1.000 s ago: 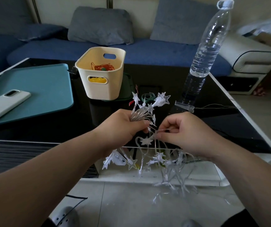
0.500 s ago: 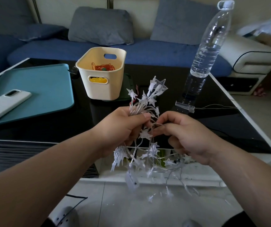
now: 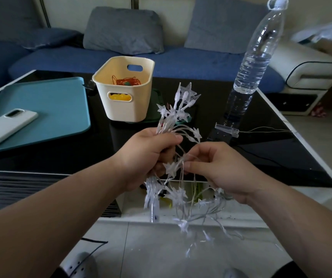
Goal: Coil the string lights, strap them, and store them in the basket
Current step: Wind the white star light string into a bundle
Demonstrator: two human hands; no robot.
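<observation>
white phone (image 3: 6, 127): lies flat on the teal mat (image 3: 52, 105), far left, at 9 o'clock of the basket.
teal mat: flat on the black glass table (image 3: 261, 157), left part.
basket (image 3: 125, 105): cream plastic, upright on the table, just right of the mat, at 11 o'clock of the left hand. inside, a tangle of orange wire (image 3: 126, 81); something yellow shows through the front handle slot.
left hand (image 3: 147, 155): fingers curled tight round the gathered loops of the string lights (image 3: 184, 97), held in the air over the near table edge.
string lights: clear wire with white star bulbs. one bunch of stars fans up toward 12 o'clock from the fist; the rest hangs loose toward 6 o'clock, below both hands and blurred. not in the basket, no strap visible on them.
right hand (image 3: 221, 169): at 3 o'clock of the left hand, close beside it; thumb and forefinger pinch a single strand of the lights.
water bottle (image 3: 255, 63): clear plastic, capped, upright on the table at 1 o'clock of the right hand.
blue sofa (image 3: 181, 61): behind the table, with a grey cushion (image 3: 123, 30).
</observation>
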